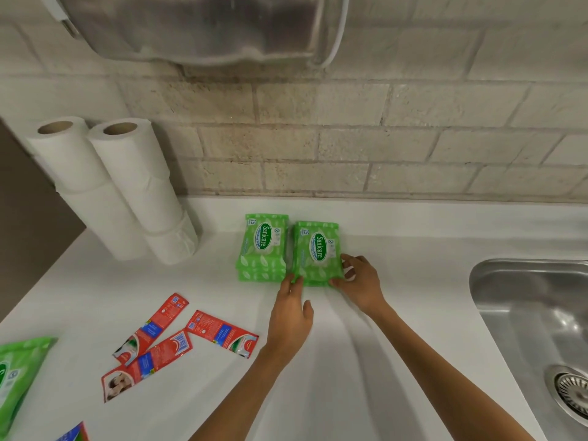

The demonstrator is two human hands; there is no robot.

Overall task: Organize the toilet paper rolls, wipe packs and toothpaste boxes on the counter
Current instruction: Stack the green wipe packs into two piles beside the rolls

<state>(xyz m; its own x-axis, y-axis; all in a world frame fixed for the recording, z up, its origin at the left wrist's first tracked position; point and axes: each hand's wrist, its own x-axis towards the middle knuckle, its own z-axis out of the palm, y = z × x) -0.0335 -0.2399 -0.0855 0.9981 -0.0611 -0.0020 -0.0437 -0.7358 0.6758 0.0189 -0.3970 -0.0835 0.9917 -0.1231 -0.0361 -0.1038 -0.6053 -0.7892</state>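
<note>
Beige brick wall point(350, 148), steel sink point(534, 313)

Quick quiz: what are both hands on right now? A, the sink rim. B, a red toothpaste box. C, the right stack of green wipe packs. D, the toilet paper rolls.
C: the left hand touches the near left corner of the right stack of wipe packs and the right hand grips its near right corner, while the toothpaste boxes and toilet paper rolls sit apart to the left.
</note>
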